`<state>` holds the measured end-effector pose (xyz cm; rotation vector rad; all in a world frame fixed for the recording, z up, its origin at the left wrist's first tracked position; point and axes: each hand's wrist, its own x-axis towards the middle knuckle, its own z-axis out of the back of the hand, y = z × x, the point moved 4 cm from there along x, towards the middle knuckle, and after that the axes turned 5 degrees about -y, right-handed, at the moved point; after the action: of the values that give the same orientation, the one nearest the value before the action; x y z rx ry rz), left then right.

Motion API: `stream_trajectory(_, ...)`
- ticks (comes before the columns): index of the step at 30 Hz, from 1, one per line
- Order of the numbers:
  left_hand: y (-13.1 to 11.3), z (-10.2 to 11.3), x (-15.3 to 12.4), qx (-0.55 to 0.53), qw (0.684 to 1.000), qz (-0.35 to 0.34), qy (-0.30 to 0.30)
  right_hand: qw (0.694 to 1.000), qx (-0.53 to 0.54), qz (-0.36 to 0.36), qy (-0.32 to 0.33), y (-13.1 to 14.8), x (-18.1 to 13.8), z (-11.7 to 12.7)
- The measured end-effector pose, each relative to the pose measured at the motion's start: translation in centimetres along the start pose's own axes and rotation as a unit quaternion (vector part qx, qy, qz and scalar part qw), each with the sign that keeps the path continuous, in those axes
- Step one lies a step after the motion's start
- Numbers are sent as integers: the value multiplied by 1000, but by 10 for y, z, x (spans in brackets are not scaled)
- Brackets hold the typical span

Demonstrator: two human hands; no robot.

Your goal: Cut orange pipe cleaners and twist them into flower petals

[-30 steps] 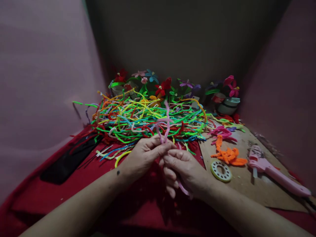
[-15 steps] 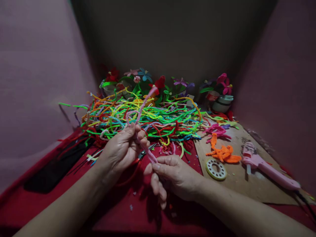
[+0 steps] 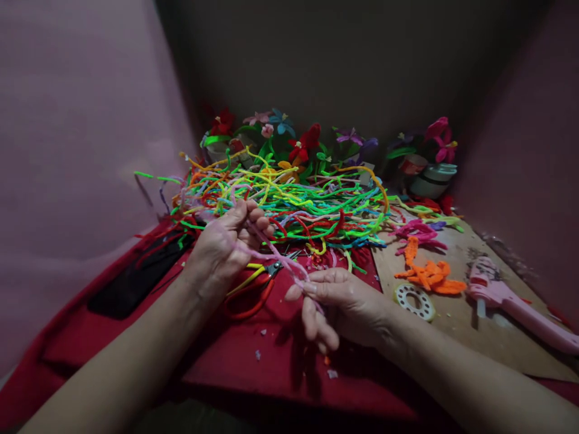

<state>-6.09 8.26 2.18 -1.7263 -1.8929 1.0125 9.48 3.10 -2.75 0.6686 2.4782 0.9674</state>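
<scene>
Pink pipe cleaners (image 3: pixel 275 256) stretch between my two hands over the red cloth. My left hand (image 3: pixel 226 241) is closed on one pink strand, whose end curls up above the fingers; a second strand passes along the heel of that hand and looks blurred. Thumb and forefinger of my right hand (image 3: pixel 332 301) pinch the strands where they come together, with the other fingers loosely curled below. Scissors (image 3: pixel 253 289) with red and yellow handles lie on the cloth just beneath the strands, partly behind them.
A heap of coloured pipe cleaners (image 3: pixel 289 199) lies beyond my hands, with pipe-cleaner flowers (image 3: pixel 305 144) in pots behind it. At right, a brown board (image 3: pixel 452 337) bears a pink glue gun (image 3: pixel 506 301), a round reel (image 3: pixel 414 301) and orange pieces (image 3: pixel 429 274). A black phone-like slab (image 3: pixel 136 277) lies left.
The strands have spread apart near my left hand, and the upright pink end has swung down to the left. My right hand has drawn away rightward. The view has shifted, uncovering the scissors.
</scene>
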Motion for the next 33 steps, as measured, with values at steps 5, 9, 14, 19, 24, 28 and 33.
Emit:
stream_trajectory(5, -1, 7, 8, -6, 1000, 3, 1, 999, 17, 15, -40, -1, 1, 5)
stream_trajectory(9, 1, 7, 11, 19, 999, -43, 4, 999, 9, 17, -36, -1, 1, 9)
stream_trajectory(14, 13, -2, -3, 67, 993, 32, 91, 999, 25, 34, -34, 1, 0, 11)
stream_trajectory(19, 28, -10, -19, 73, 975, 114, 179, 997, 46, 41, -45, 5, -1, 9)
stream_trajectory(24, 38, -9, -24, 151, 960, 100, 213, 997, 49, 37, -55, 4, -1, 12)
stream_trajectory(28, 44, -10, -31, 199, 949, 61, 238, 996, 33, 15, -80, -3, -1, 15)
stream_trajectory(33, 50, -4, -20, 59, 972, 117, 194, 997, 21, -4, -74, -10, 0, 8)
